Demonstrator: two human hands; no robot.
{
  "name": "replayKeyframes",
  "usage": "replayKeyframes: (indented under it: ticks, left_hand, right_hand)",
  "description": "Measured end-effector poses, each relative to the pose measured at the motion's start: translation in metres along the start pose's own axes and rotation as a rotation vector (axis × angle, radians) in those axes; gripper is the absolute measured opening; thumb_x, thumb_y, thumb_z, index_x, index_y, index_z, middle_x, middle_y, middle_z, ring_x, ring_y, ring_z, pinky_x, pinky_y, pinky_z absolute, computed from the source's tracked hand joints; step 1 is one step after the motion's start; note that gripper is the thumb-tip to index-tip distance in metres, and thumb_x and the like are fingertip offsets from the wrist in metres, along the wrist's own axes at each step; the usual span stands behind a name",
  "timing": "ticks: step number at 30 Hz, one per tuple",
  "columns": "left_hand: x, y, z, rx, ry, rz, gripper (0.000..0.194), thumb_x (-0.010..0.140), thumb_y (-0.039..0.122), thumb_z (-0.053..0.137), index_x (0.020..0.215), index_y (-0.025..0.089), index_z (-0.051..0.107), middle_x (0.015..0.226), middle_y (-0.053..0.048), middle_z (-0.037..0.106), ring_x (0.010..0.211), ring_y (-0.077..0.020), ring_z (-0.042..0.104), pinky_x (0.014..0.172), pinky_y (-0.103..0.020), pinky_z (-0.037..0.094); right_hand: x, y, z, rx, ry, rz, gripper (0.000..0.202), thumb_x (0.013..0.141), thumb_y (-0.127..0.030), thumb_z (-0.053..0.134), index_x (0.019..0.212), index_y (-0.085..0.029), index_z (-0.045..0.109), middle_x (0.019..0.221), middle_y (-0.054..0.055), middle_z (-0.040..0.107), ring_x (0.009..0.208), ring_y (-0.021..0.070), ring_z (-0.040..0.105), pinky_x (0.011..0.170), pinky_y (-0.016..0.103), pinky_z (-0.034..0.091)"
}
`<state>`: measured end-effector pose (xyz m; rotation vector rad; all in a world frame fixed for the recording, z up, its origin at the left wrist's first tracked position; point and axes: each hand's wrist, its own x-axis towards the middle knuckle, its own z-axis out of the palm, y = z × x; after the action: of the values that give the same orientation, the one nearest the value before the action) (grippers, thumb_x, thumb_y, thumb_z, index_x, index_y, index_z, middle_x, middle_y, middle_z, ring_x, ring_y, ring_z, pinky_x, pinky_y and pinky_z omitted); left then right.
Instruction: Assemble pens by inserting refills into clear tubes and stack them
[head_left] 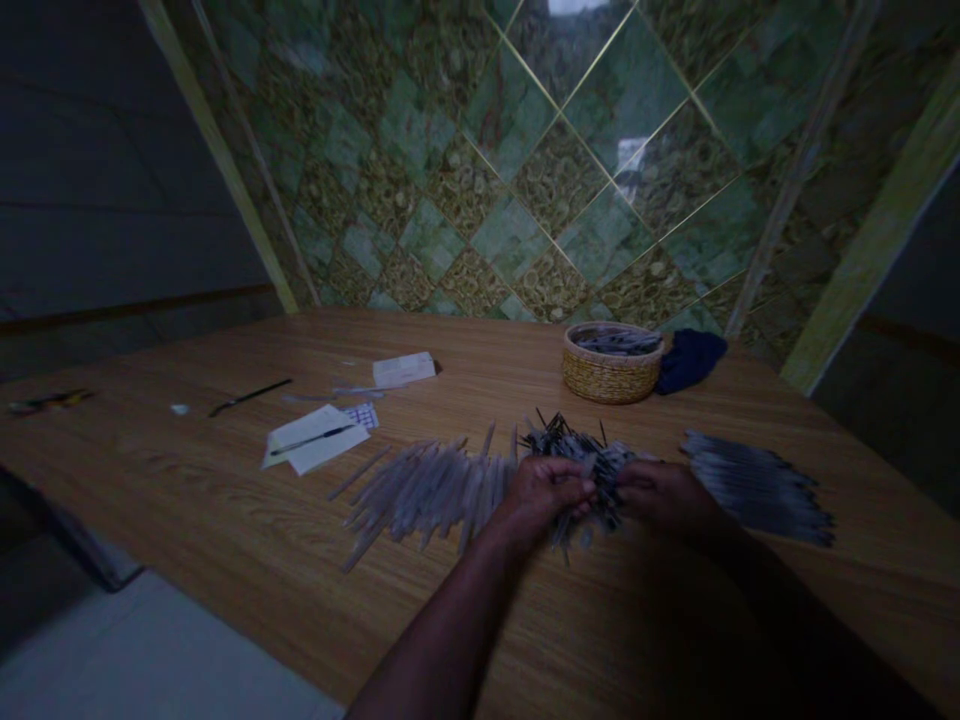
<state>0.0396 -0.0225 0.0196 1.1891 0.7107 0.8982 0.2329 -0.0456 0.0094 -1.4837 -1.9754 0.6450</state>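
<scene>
My left hand (551,490) is closed in a pinch above a loose heap of dark, thin pen parts (564,440). A small pale bit shows at its fingertips, too blurred to name. Close by on the right, my right hand (664,495) also has its fingers pressed together, and what they hold is hidden. Left of my hands, many clear pen barrels (435,485) lie side by side in a spread pile. Beyond my right hand rests a neat row of dark-filled pens (757,485).
A round woven basket (611,378) of similar sticks stands at the back, beside a dark blue cloth (691,358). Further left lie a white box (403,369), papers (322,455) with a pen (313,439) on them, and a dark stick (250,397). A tiled wall backs the wooden table (225,520).
</scene>
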Motion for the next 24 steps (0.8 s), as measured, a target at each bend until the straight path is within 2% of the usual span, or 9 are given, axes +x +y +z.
replayKeyframes:
  ticks: [3, 8, 16, 24]
  left_hand:
    - [0.000, -0.002, -0.003, 0.022, -0.055, 0.009, 0.033, 0.056, 0.034, 0.081, 0.075, 0.008, 0.072, 0.063, -0.006, 0.066, 0.051, -0.0089, 0.055, 0.053, -0.021, 0.043]
    - [-0.001, -0.004, -0.006, 0.088, -0.154, 0.017, 0.035, 0.058, 0.033, 0.079, 0.081, 0.009, 0.074, 0.061, -0.004, 0.064, 0.051, -0.0081, 0.051, 0.052, -0.021, 0.038]
    - [-0.001, -0.006, -0.007, 0.182, -0.169, 0.012, 0.036, 0.059, 0.034, 0.078, 0.085, 0.009, 0.074, 0.065, -0.006, 0.065, 0.054, -0.0101, 0.052, 0.055, -0.024, 0.041]
    - [-0.004, 0.001, -0.007, 0.249, -0.180, 0.023, 0.037, 0.059, 0.038, 0.077, 0.081, 0.009, 0.074, 0.060, -0.003, 0.061, 0.052, -0.0081, 0.047, 0.052, -0.021, 0.036]
  right_hand:
    - [-0.002, -0.006, 0.000, 0.318, 0.067, 0.045, 0.018, 0.076, -0.034, 0.053, 0.081, -0.018, 0.060, 0.064, 0.000, 0.062, 0.052, 0.0132, 0.057, 0.045, 0.022, 0.042]
    - [-0.005, -0.016, 0.001, 0.401, 0.188, 0.004, 0.016, 0.071, -0.032, 0.061, 0.077, -0.018, 0.060, 0.062, 0.000, 0.063, 0.047, 0.0126, 0.059, 0.046, 0.022, 0.047]
    - [-0.009, -0.018, -0.006, 0.266, 0.219, -0.141, 0.012, 0.075, -0.030, 0.059, 0.076, -0.018, 0.063, 0.062, 0.002, 0.066, 0.054, 0.0143, 0.064, 0.050, 0.021, 0.049]
    - [-0.010, -0.026, -0.015, -0.122, 0.250, -0.399, 0.012, 0.079, -0.022, 0.054, 0.076, -0.017, 0.064, 0.065, 0.002, 0.066, 0.057, 0.0131, 0.061, 0.052, 0.022, 0.042]
